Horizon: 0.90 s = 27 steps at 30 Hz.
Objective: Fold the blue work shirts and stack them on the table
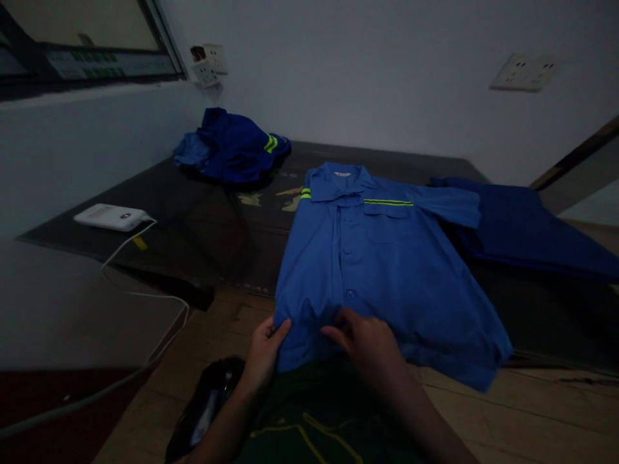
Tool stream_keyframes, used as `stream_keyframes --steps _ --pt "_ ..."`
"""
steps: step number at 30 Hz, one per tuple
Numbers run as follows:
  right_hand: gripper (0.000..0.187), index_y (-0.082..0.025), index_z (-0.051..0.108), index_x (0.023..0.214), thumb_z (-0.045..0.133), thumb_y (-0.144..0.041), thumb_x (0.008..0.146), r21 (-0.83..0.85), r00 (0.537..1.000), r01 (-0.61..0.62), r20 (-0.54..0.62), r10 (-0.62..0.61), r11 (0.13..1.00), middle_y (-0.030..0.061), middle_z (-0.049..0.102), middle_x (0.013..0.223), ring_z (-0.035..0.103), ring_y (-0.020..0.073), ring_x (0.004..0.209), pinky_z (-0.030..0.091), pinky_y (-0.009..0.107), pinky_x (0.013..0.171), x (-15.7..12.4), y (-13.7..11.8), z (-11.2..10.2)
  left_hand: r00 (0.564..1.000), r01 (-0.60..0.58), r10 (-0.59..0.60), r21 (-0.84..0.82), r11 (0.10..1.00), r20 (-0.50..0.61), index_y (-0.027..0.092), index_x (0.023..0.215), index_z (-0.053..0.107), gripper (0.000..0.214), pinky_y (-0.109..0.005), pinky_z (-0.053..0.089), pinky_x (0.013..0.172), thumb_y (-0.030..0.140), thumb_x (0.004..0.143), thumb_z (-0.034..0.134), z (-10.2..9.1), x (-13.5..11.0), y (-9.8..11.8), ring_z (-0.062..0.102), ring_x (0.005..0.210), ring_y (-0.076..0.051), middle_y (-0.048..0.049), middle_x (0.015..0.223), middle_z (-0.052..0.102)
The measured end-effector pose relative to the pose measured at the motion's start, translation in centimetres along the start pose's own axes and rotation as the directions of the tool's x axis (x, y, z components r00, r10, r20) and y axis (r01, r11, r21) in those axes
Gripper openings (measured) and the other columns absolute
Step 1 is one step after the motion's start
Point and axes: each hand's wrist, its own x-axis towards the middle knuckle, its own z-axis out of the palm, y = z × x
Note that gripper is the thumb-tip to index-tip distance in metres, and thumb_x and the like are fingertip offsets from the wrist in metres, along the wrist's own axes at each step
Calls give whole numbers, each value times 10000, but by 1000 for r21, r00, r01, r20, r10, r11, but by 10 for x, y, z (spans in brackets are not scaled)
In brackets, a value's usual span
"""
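Note:
A light blue short-sleeved work shirt (387, 283) lies front up, its collar toward the wall and its lower part over the table's near edge. It has yellow-green stripes on the chest and on one sleeve. My left hand (267, 338) pinches the shirt's lower left side edge, thumb on top. Over the lower front placket, just below a button (349, 293), my right hand (365, 335) is closed with bent fingers on the cloth. Its fingertips are dim and partly hidden. Between both hands the fabric is wrinkled.
The dark table (193, 225) carries a heap of blue clothes (232, 145) at the back left and folded dark blue clothing (512, 225) at right. A white device (113, 217) with a cable rests on the left. A black bag (207, 406) is beside my left forearm.

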Motion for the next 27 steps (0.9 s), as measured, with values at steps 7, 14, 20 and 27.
stream_keyframes --steps 7,14,20,27 --pt "309 -213 662 943 584 -501 865 46 992 -101 77 97 994 96 739 832 707 289 785 432 311 602 -2 9 36 956 -250 290 376 892 -54 176 1018 593 433 -323 525 847 429 700 743 -4 6 10 666 933 -214 -66 985 698" --pt "371 -260 595 1227 586 -390 879 121 994 -109 -8 111 987 88 744 939 711 274 844 479 317 648 -11 28 70 760 -500 596 819 283 258 203 880 621 200 -221 455 625 351 910 489 3 9 82 637 671 -140 -1 761 668" --pt "300 -238 623 1116 576 -421 884 194 996 -75 -41 85 978 68 741 962 707 265 876 479 304 663 -3 31 80 397 -850 342 482 -213 852 181 1031 661 249 -278 471 826 239 940 437 76 81 154 645 899 -168 -57 975 692" --pt "407 -229 595 1108 685 -464 788 300 985 -123 -76 153 946 72 743 945 708 269 864 476 296 687 2 28 96 108 -943 -178 43 -330 978 229 1144 632 392 -389 352 1056 54 861 426 113 196 146 511 1218 -190 -77 1289 595"
